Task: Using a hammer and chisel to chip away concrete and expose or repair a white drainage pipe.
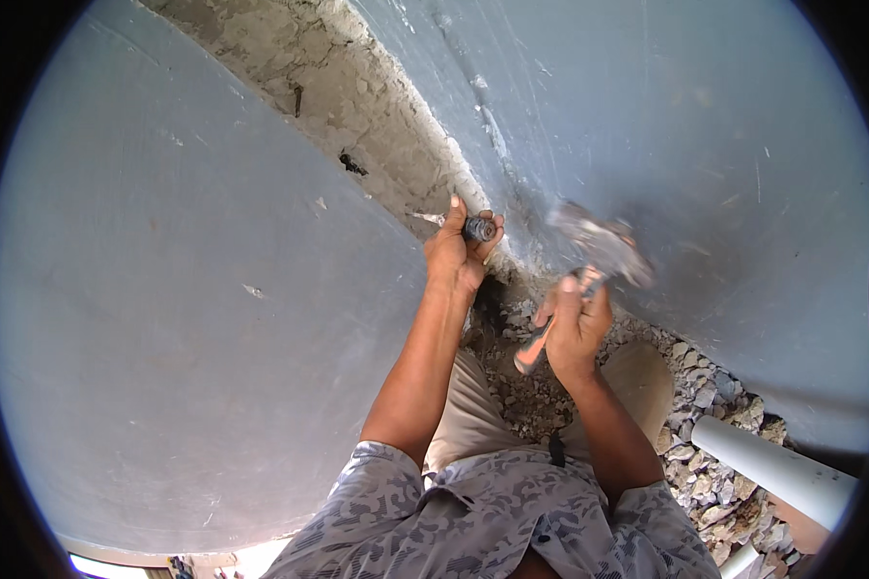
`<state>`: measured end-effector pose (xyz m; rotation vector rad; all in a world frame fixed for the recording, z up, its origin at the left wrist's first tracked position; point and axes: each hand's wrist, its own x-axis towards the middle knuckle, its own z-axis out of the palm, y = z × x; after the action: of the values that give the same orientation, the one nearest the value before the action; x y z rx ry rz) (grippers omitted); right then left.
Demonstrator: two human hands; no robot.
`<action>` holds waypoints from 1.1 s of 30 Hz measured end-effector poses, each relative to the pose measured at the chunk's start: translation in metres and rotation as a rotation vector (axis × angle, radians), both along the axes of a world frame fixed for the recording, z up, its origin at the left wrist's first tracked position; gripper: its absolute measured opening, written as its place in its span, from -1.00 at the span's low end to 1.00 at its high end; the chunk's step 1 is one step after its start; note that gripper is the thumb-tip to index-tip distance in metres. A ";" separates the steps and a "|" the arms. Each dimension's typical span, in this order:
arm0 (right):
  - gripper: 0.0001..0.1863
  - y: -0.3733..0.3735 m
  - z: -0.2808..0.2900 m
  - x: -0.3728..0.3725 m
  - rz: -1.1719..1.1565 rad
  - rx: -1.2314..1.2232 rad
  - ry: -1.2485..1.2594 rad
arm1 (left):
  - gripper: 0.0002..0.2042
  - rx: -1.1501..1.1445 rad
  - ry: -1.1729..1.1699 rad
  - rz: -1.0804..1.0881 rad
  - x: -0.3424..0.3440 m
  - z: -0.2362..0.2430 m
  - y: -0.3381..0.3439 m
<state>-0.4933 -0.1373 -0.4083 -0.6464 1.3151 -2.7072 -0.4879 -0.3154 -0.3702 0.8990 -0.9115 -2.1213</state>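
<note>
My left hand [459, 246] grips a dark metal chisel [480, 229], its struck end facing up, against a rough, chipped strip [367, 106] of pale concrete between two smooth blue-grey wall surfaces. To its right, my right hand [577, 323] holds a hammer by its orange-and-dark handle [531, 352]. The hammer's head [603, 246] is blurred by motion and sits right of the chisel's end, not touching it in this view. The chisel's tip is mostly hidden by my fingers.
A smooth grey surface [183, 318] fills the left side, another [714, 135] the upper right. Broken stones and rubble [705, 463] lie around my legs below. A white pipe [772, 468] lies at the lower right, with a shorter white piece [739, 560] beneath it.
</note>
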 end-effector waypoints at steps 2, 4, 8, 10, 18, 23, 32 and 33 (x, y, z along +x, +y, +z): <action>-0.90 -0.011 -0.010 0.007 -0.064 -0.003 0.020 | -0.71 0.009 0.003 -0.003 0.001 -0.001 0.000; -0.92 -0.021 -0.033 0.014 0.050 0.209 0.077 | -0.71 0.017 0.010 -0.013 0.002 -0.007 -0.002; -0.88 -0.027 -0.047 0.003 0.308 0.592 0.161 | -0.70 0.021 0.090 0.027 0.013 -0.012 -0.014; -0.89 -0.010 -0.017 0.015 0.183 0.328 0.094 | -0.73 0.040 0.017 0.017 0.022 -0.011 -0.014; -0.70 -0.026 -0.027 0.003 0.239 0.656 0.213 | -0.74 0.057 0.056 0.027 0.024 -0.016 -0.024; -0.85 0.000 -0.055 0.007 0.168 0.492 0.053 | -0.72 -0.016 -0.165 -0.072 0.042 -0.017 -0.022; -0.83 0.020 -0.075 -0.016 0.177 0.594 0.073 | -0.74 0.087 0.046 0.023 0.022 -0.014 -0.001; -0.83 0.022 -0.072 -0.017 0.178 0.588 0.084 | -0.75 0.145 0.127 0.061 0.020 -0.012 -0.003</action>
<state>-0.5107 -0.1152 -0.4801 -0.7596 1.8494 -2.0174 -0.4683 -0.3189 -0.3824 0.8410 -0.6650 -2.1861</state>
